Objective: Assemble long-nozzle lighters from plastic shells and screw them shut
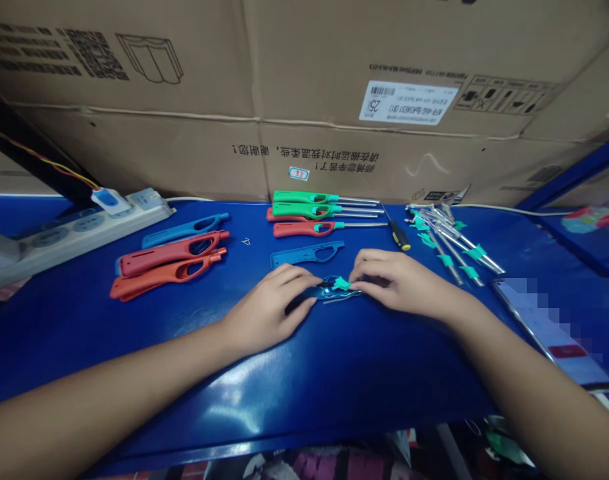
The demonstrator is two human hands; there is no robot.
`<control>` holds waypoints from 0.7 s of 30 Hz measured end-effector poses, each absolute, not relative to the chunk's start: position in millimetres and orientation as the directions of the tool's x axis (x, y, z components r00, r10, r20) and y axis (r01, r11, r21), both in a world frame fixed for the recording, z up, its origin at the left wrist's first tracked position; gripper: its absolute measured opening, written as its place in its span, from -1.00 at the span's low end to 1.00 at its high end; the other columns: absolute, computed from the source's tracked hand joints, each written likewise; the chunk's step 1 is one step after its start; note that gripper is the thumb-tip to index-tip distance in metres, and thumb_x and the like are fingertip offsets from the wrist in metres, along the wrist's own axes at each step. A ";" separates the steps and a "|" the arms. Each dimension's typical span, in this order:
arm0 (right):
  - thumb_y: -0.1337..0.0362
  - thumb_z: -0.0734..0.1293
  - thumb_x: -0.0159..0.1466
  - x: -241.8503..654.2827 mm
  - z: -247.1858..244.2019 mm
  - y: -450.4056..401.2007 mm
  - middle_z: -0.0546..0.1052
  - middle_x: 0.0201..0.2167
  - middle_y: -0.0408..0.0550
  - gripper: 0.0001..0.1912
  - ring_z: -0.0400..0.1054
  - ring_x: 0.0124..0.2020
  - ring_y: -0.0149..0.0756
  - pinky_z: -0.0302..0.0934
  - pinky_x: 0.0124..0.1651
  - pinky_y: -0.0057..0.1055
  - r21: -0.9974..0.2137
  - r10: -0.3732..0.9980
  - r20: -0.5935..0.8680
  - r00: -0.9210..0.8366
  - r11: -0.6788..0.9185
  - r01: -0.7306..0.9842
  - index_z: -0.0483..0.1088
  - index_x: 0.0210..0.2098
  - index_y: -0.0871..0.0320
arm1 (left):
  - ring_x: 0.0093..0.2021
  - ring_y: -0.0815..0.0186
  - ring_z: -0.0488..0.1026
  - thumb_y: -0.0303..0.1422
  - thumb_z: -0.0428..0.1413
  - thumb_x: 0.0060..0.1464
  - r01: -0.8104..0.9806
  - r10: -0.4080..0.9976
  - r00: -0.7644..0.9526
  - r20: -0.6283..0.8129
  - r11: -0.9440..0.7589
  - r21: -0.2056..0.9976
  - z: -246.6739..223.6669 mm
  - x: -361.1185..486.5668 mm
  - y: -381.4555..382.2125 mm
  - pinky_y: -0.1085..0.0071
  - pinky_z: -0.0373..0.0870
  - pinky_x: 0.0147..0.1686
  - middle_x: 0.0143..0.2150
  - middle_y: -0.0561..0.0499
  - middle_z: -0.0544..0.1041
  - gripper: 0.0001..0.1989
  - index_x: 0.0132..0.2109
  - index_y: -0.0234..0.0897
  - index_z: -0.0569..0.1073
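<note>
Bench: a shiny blue bench (384, 373), with a big brown cardboard sheet (184, 153) standing along its back edge.
Left hand: the left hand (272, 307) is at the left end of a small blue part (327, 293), in the middle of the bench. Its thumb and pointing finger are bent, with a gap between them; I cannot tell if the tips pinch anything.
Right hand: the right hand (397, 279) has its thumb and pointing finger close together, pinching the right side of a small green piece (341, 283).
Green piece: just over the blue part, between the two hands. A thin silver bit (340, 299) is just beside it, on the side toward the front edge.
Blue shell: a blue shell (294, 257) lies just behind the hands, toward the back edge.
Lighters: green lighters (297, 211) and a red lighter (297, 229) lie near the back edge, with silver tubes pointing right.
Screwdriver: a black and yellow screwdriver (400, 238) lies right of the lighters.
Silver rods: a messy pile of silver rods (457, 235) with green pieces on them, near the back right corner.
Right edge: a flat screen (549, 327), partly blurred.
Left side: blue (169, 235), red (154, 258) and orange handles (152, 281) lie together, near a white power strip (79, 230) at the back left corner.
</note>
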State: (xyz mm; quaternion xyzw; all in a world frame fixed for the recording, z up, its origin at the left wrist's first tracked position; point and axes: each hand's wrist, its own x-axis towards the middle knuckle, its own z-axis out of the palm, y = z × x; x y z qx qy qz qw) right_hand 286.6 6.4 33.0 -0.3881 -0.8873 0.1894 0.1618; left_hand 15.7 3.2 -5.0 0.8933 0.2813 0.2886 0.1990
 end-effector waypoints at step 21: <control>0.31 0.11 0.47 268.8 23.6 -5.3 0.49 -0.26 -0.03 -0.72 0.18 -0.52 -0.40 -0.03 -0.46 -0.37 0.030 0.581 0.207 -0.787 0.800 0.599 0.43 -0.22 0.21 | 0.07 0.16 0.43 -0.47 0.05 0.26 0.376 0.648 0.679 0.343 -0.709 0.596 -1.8 16.6 1.5 0.13 0.44 0.12 0.02 -0.14 0.46 -0.73 0.09 -0.29 0.42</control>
